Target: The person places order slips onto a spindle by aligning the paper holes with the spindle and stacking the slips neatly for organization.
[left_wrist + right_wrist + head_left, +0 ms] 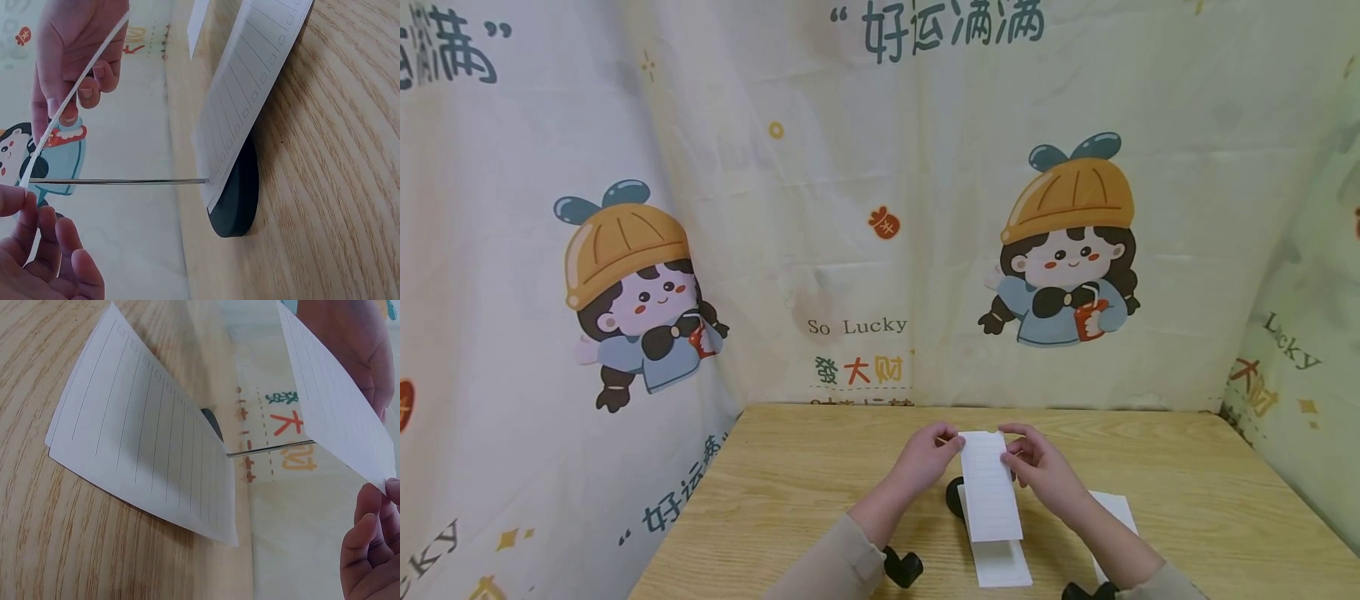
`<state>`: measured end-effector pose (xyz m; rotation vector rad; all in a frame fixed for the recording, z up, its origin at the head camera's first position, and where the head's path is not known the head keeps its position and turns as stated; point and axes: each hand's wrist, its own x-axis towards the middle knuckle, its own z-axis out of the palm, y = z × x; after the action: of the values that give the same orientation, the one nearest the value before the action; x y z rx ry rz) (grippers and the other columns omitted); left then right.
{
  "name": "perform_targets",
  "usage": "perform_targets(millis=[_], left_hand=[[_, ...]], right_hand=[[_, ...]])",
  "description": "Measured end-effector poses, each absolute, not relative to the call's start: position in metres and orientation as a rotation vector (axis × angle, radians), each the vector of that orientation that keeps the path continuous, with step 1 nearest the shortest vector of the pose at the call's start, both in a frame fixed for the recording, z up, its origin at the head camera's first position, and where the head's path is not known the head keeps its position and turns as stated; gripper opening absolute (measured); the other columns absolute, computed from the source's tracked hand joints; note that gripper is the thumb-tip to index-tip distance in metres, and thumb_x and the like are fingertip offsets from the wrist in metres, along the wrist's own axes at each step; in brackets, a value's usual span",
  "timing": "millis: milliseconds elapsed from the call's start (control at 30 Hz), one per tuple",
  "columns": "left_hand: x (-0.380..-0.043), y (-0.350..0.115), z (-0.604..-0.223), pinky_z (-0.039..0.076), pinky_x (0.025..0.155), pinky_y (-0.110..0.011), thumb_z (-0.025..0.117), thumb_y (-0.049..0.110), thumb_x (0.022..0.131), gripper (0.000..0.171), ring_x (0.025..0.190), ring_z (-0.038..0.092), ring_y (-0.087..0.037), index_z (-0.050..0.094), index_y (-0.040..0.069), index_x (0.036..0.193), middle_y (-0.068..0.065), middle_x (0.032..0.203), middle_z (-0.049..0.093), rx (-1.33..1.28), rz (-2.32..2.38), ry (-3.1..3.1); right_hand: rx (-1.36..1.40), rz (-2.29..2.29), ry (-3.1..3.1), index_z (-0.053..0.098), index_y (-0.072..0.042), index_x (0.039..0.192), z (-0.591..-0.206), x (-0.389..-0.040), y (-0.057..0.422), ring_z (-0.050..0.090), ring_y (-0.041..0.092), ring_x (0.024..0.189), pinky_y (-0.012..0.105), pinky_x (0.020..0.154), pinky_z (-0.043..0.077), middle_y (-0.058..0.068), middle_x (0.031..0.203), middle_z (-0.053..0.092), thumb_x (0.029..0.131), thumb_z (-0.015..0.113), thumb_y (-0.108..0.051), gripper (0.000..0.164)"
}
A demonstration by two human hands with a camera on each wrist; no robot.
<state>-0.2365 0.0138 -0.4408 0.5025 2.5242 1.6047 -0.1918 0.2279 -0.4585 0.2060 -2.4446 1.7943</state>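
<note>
My left hand (925, 457) pinches the far left corner of a white lined sheet (990, 492), while my right hand (1041, 467) pinches its right edge. The sheet is held raised above the table. Below it, several lined sheets (150, 437) lie tilted on the black round base (242, 194) of a paper spike. From them the spike's thin metal rod (119, 181) rises to the underside of the raised sheet. Whether its tip pierces that sheet, I cannot tell. In the head view the raised sheet hides the rod, and only the base's left edge (954, 498) shows.
Another white paper (1116, 510) lies on the wooden table (820, 475) to the right, partly covered by my right forearm. Black wrist mounts (902, 568) sit at both sleeves. A printed cloth (850, 275) hangs behind the table and along both sides.
</note>
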Motion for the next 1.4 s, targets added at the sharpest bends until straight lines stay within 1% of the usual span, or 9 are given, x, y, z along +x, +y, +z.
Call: perform_targets(millis=[367,800,1100,1400], left_hand=[[-0.237,0.014,-0.442,0.046,0.069,-0.034,0.062,0.036,0.098,0.018,0.086,0.056,-0.013,0.064,0.019,0.094,0.007,0.095,0.062,0.507,1.552,2.554],[-0.234,0.015,-0.437,0.045,0.066,-0.033,0.062,0.034,0.098,0.016,0.082,0.054,-0.014,0.063,0.018,0.093,0.006,0.094,0.061,0.482,1.522,2.562],[-0.237,0.012,-0.450,0.045,0.061,-0.031,0.063,0.033,0.098,0.015,0.075,0.053,-0.013,0.063,0.019,0.091,0.006,0.087,0.060,0.510,1.449,2.572],[-0.237,0.009,-0.456,0.046,0.065,-0.032,0.068,0.033,0.095,0.013,0.081,0.054,-0.012,0.063,0.022,0.091,0.009,0.091,0.060,0.516,1.377,2.580]], right_hand=[[0.198,1.763,-2.466,0.048,-0.006,0.138,-0.461,-0.193,0.227,0.055,0.028,0.071,0.032,0.061,0.051,0.011,0.096,0.061,0.097,0.064,-0.008,0.044],[0.202,1.776,-2.479,0.045,-0.003,0.139,-0.463,-0.196,0.227,0.055,0.027,0.070,0.032,0.060,0.050,0.012,0.096,0.060,0.097,0.062,-0.006,0.045],[0.209,1.764,-2.519,0.047,-0.004,0.139,-0.467,-0.194,0.231,0.057,0.025,0.074,0.031,0.060,0.050,0.011,0.095,0.060,0.096,0.064,-0.006,0.046],[0.303,1.767,-2.561,0.046,-0.003,0.139,-0.468,-0.192,0.234,0.057,0.026,0.071,0.032,0.059,0.050,0.012,0.091,0.059,0.096,0.064,-0.007,0.046]])
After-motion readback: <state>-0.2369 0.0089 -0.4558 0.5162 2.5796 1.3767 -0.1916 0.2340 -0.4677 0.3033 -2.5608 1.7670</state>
